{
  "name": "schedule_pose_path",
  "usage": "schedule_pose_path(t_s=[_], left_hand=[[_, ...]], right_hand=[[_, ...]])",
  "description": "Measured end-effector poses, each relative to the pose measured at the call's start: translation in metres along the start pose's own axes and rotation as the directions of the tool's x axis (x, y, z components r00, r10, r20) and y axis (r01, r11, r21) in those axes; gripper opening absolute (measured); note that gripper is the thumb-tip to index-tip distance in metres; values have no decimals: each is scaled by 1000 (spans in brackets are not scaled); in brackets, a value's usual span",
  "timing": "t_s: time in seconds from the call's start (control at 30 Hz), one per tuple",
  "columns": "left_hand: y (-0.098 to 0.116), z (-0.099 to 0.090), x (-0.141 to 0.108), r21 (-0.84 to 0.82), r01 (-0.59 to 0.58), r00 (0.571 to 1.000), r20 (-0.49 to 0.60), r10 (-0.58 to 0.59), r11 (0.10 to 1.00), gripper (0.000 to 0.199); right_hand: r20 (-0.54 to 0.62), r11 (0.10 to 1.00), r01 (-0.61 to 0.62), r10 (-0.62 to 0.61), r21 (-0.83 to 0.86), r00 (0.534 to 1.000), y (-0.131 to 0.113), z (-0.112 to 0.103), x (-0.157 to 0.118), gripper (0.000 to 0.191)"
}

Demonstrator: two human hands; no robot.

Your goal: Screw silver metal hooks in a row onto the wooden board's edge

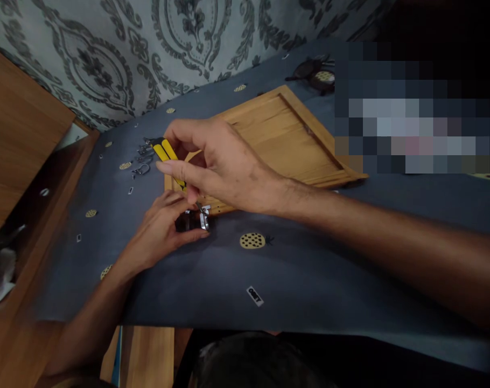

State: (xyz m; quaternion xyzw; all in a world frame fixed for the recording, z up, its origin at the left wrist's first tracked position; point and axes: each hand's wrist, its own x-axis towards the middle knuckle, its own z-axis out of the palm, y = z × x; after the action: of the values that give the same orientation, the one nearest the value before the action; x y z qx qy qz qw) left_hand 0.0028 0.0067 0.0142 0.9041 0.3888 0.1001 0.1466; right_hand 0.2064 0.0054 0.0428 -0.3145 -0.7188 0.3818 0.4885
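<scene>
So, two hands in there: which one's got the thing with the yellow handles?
The right hand, its fingers around the yellow-handled tool; the left hand instead holds a small, shiny metal piece.

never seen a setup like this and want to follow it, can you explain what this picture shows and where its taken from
There is no machine, just a person's two bare hands, seen by a camera worn on the head, looking forward and down. The right hand holds a yellow-handled tool. The left hand grips a small shiny piece; I can't tell what it is. On the blue pineapple-print surface lie a framed wooden board and some small metal pieces.
</scene>
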Motion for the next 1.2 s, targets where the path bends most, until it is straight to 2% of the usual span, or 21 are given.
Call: schedule_pose_path(t_s=[0.23, 0.43, 0.77, 0.97, 1.2], left_hand=[[2, -2, 1, 19, 5, 1000, 25, -5, 1000, 34], [3, -2, 2, -9, 9, 1000, 9, -9, 1000, 34], [2, -1, 1, -1, 6, 1000, -6, -6, 1000, 36], [3, -3, 2, 0, 9, 1000, 28, -9, 1000, 37], [4, -3, 2, -6, 34, 999, 26, -33, 999, 35]], right_hand=[[3, 1000, 8, -8, -18, 1000, 1, 1, 0, 20], [3, 996, 84, -84, 22, 996, 3, 2, -1, 20], [51, 989, 143, -142, -25, 989, 6, 2, 0, 21], [27, 979, 191, -189, -69, 982, 9, 3, 0, 20], [33, 987, 160, -160, -10, 987, 7, 4, -2, 18]])
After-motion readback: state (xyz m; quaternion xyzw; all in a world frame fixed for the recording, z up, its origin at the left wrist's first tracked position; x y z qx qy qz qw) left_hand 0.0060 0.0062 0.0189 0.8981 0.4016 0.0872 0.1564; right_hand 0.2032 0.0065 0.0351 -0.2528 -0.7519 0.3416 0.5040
